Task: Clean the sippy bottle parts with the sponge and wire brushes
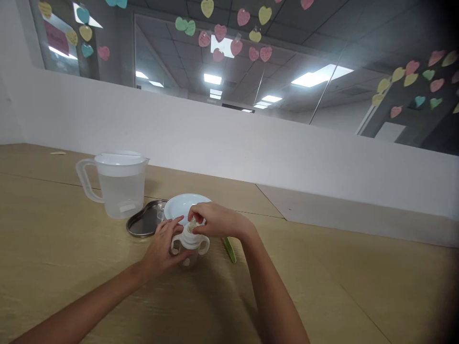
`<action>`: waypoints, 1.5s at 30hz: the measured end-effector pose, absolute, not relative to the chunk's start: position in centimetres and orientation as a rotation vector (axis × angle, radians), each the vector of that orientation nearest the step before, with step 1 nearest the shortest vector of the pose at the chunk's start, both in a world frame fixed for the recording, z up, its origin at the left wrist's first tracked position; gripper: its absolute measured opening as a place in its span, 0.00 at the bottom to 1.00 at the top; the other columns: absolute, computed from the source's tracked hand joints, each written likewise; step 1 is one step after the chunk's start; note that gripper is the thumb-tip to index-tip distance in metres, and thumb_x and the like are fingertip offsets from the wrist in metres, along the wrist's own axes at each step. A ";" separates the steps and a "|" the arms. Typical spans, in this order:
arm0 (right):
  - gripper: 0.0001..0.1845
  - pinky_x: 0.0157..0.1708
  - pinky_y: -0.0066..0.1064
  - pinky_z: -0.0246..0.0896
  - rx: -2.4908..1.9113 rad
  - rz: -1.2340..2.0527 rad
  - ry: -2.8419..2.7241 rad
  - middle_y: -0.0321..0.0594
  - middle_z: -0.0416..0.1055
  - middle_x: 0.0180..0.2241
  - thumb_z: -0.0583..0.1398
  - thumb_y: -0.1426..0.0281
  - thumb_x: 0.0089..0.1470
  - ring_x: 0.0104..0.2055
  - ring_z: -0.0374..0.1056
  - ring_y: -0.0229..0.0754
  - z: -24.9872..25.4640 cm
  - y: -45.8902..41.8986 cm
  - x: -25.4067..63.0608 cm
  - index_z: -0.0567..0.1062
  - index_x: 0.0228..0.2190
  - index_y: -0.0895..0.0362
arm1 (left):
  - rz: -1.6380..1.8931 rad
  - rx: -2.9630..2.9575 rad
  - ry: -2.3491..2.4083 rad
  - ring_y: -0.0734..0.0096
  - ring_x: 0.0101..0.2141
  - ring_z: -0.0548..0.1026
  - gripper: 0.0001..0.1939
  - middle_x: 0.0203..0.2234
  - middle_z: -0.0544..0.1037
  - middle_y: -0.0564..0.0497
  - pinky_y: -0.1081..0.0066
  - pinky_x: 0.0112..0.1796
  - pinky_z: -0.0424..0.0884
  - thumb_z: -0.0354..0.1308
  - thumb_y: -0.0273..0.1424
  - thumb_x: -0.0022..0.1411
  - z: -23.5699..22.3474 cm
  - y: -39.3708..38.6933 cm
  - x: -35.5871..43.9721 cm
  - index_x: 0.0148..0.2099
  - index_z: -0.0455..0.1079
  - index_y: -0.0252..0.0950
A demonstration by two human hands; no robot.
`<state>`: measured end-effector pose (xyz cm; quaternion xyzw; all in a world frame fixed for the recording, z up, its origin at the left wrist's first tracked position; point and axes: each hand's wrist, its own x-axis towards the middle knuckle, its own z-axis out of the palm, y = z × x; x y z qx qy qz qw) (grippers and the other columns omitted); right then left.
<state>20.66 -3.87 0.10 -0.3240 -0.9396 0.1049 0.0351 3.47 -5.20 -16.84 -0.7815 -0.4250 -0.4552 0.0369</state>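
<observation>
A baby bottle (pixel 189 242) with white side handles and a white collar stands on the table in front of me. My left hand (pixel 165 244) is wrapped round its left side, steadying it. At the top, a clear nipple (pixel 192 223) sticks up from the collar. My right hand (pixel 211 220) pinches this nipple between thumb and fingers from the right. Just behind my hands is a pale blue-white bowl (pixel 179 204), partly covered by the right hand. A green strip-like utensil (pixel 229 250) lies under my right wrist, one end hidden.
To the left stands a clear plastic pitcher (pixel 122 186) holding water. Beside it, a kidney-shaped metal tray (pixel 139 224) carries a small clear cup (pixel 161 213). The wooden table (pixel 322 277) meets a white wall (pixel 201 134) below a window with heart-shaped notes.
</observation>
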 end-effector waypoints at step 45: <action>0.08 0.24 0.24 0.49 -1.103 0.162 -2.838 0.40 0.74 0.29 0.58 0.76 0.47 0.28 0.64 0.35 0.0 -4.1 20.4 0.77 0.30 0.61 | -1.371 -2.532 -1.315 0.53 0.50 0.68 0.35 0.47 0.73 0.42 0.52 0.50 0.62 0.57 0.40 0.58 -17.0 -5.2 3.2 0.62 0.47 0.38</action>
